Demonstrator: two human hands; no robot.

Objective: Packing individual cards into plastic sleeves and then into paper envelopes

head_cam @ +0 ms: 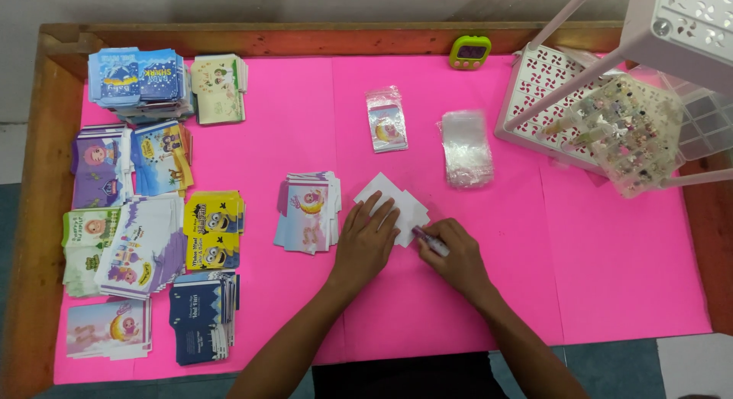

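My left hand (366, 242) lies flat with fingers spread on a small pile of white paper cards (397, 200) in the middle of the pink table cover (611, 277). My right hand (450, 254) grips a small white pen-like stick (430, 241) with its tip at the lower right edge of those cards. Just left of my left hand lies a stack of pastel printed cards (308, 212).
Several stacks of printed cards (145, 200) fill the table's left side. A filled clear bag (386, 118) and a stack of empty clear bags (467, 148) lie further back. A white lattice rack (550, 101), a clear compartment box (637, 132) and a green timer (469, 51) stand at the back right.
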